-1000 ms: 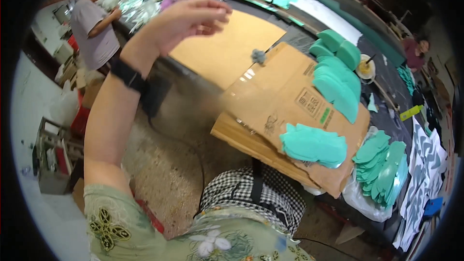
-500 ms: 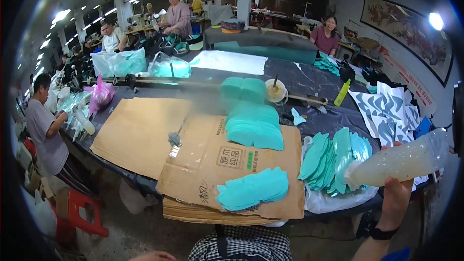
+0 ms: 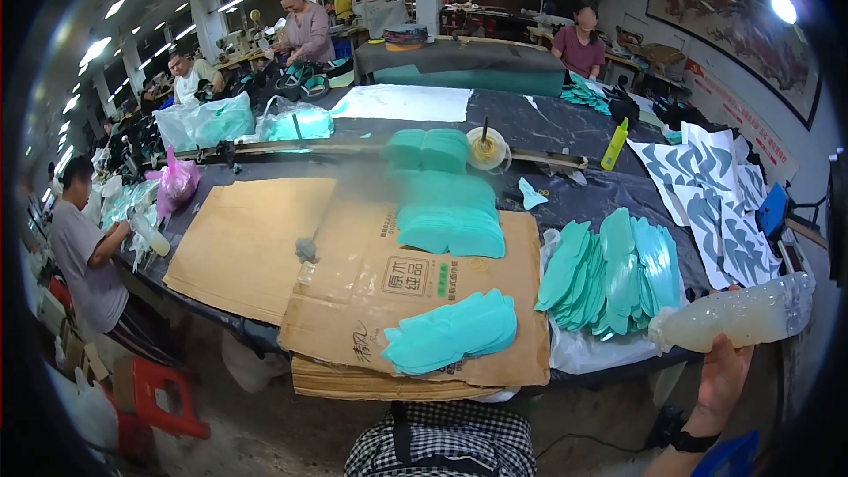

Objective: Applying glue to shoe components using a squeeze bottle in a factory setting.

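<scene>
Clear plastic bottle (image 3: 751, 314) with cloudy, pale contents tilts nearly onto its side at the front right of a dark-covered worktable (image 3: 565, 137), grasped from below by a person's bare right hand (image 3: 726, 375), its fingers curled against the plastic. A black band (image 3: 695, 442) circles that wrist. The left hand is outside the frame, and its state cannot be told. The bottle's whitish narrow end points left, just beside a fanned pile of flat, elongated teal pieces (image 3: 618, 274) on a crinkled clear plastic bag (image 3: 587, 355); whether bottle and bag touch is unclear. Farther left, a flattened brown cardboard sheet (image 3: 340, 309) bears a low stack of turquoise cut pieces (image 3: 455, 331) near its front edge and a taller mint-green stack (image 3: 450, 221) toward the back. Behind stand a round white container (image 3: 499, 159) with an upright stick and a slender yellow-green bottle (image 3: 615, 146). White sheets patterned with grey curves (image 3: 707, 190) spread at right, while a co-worker in a pale shirt (image 3: 79, 234) stands at the table's left side.
</scene>
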Action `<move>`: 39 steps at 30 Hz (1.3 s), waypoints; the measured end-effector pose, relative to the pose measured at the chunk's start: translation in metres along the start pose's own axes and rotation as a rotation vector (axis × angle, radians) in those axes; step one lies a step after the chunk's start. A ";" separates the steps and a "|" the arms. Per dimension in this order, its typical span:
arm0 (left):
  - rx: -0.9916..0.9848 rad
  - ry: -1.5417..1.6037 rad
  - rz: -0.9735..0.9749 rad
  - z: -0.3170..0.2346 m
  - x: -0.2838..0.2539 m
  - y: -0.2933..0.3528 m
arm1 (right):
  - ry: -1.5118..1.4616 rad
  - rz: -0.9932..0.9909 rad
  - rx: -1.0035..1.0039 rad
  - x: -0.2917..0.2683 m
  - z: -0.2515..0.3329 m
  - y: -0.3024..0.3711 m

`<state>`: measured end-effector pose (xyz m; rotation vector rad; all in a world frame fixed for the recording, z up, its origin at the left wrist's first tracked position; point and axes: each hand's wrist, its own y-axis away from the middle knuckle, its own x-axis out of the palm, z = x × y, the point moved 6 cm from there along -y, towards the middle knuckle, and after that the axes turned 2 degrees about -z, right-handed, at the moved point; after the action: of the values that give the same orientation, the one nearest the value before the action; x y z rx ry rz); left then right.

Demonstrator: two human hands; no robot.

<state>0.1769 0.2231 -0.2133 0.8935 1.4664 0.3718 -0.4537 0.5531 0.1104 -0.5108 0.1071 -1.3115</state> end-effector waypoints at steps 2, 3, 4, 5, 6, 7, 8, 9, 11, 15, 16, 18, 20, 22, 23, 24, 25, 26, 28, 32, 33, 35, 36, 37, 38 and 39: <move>0.015 -0.064 -0.008 0.000 -0.003 0.000 | -0.009 -0.046 -0.028 -0.011 0.005 0.004; 0.020 -0.094 -0.008 0.000 -0.004 -0.001 | -0.018 -0.045 -0.038 -0.014 0.008 0.006; 0.020 -0.122 -0.007 0.001 -0.005 -0.001 | 0.002 -0.078 -0.035 -0.020 0.009 0.009; 0.021 -0.149 -0.002 0.001 -0.006 -0.001 | 0.016 -0.090 -0.027 -0.024 0.010 0.012; 0.023 -0.175 0.000 0.003 -0.007 -0.001 | 0.029 -0.103 -0.020 -0.028 0.010 0.015; 0.023 -0.205 0.006 0.004 -0.008 -0.001 | 0.033 -0.117 -0.023 -0.033 0.011 0.019; 0.022 -0.231 0.014 0.006 -0.008 0.001 | 0.037 -0.132 -0.026 -0.037 0.011 0.022; 0.022 -0.258 0.021 0.008 -0.007 0.003 | 0.042 -0.146 -0.028 -0.042 0.011 0.025; 0.022 -0.310 0.041 0.014 -0.005 0.009 | 0.082 -0.172 -0.035 -0.055 0.011 0.032; 0.050 -0.449 0.102 0.027 0.002 0.024 | 0.136 -0.193 -0.030 -0.091 0.010 0.051; 0.072 -0.493 0.106 0.026 0.001 0.025 | 0.167 -0.219 -0.024 -0.104 0.011 0.059; 0.183 -0.581 0.029 0.013 -0.006 0.021 | 0.182 -0.225 -0.020 -0.127 0.014 0.079; 0.387 -0.605 -0.326 -0.020 -0.036 -0.002 | 0.315 -0.343 -0.036 -0.154 0.022 0.106; 0.457 -0.703 -0.368 -0.044 -0.046 -0.018 | 0.583 -0.520 -0.128 -0.174 0.035 0.139; 0.429 -0.795 -0.232 -0.054 -0.044 -0.036 | 0.558 -0.506 -0.082 -0.179 0.038 0.153; 0.490 -0.781 -0.255 -0.063 -0.051 -0.039 | 0.488 -0.546 -0.021 -0.185 0.036 0.165; 0.560 -0.770 -0.274 -0.073 -0.058 -0.046 | 0.423 -0.594 0.038 -0.189 0.035 0.178; 0.633 -0.757 -0.292 -0.084 -0.063 -0.048 | 0.359 -0.641 0.094 -0.194 0.034 0.186; 0.580 -0.827 -0.220 -0.085 -0.072 -0.044 | 0.295 -0.586 0.019 -0.190 0.041 0.197; 0.447 -0.772 0.086 -0.098 -0.109 -0.038 | 0.176 -0.514 -0.004 -0.184 0.039 0.190; 0.411 -0.857 0.235 -0.103 -0.123 -0.040 | 0.161 -0.522 0.011 -0.182 0.035 0.184; 0.446 -0.632 0.462 -0.119 -0.156 -0.027 | 0.111 -0.456 0.001 -0.174 0.032 0.169; 0.566 -0.538 0.354 -0.134 -0.187 -0.022 | 0.148 -0.359 -0.054 -0.166 0.035 0.159; 0.693 -0.402 0.172 -0.144 -0.230 -0.013 | 0.210 -0.283 -0.060 -0.159 0.038 0.147; 0.759 -0.304 0.021 -0.148 -0.280 -0.004 | 0.259 -0.264 -0.066 -0.157 0.044 0.136; 0.815 -0.252 -0.260 -0.154 -0.333 0.008 | 0.239 -0.280 -0.077 -0.157 0.051 0.121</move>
<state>-0.0067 0.0362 0.0430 1.3034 1.4744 -0.5611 -0.3692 0.7357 0.0726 -0.4432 0.2932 -1.6453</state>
